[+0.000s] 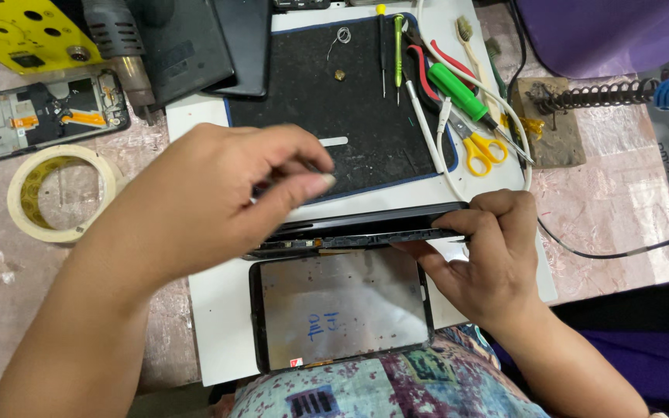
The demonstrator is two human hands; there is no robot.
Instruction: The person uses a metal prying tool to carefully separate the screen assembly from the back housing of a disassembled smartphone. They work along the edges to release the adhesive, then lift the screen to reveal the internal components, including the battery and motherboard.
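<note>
A black phone body (365,228) is held on edge above a white board (218,333). My right hand (489,255) grips its right end between thumb and fingers. My left hand (218,197) covers its left end, thumb and fingers pinched together at the upper edge; whether something thin sits between them is hidden. Just below lies a detached phone screen (342,310), face up, reflective, with blue handwriting on it.
A black work mat (350,93) holds screwdrivers (383,46), a green-handled tool (458,89) and yellow scissors (478,147). An opened phone (44,116) and a tape roll (60,193) lie left. A soldering iron stand (582,97) is at right.
</note>
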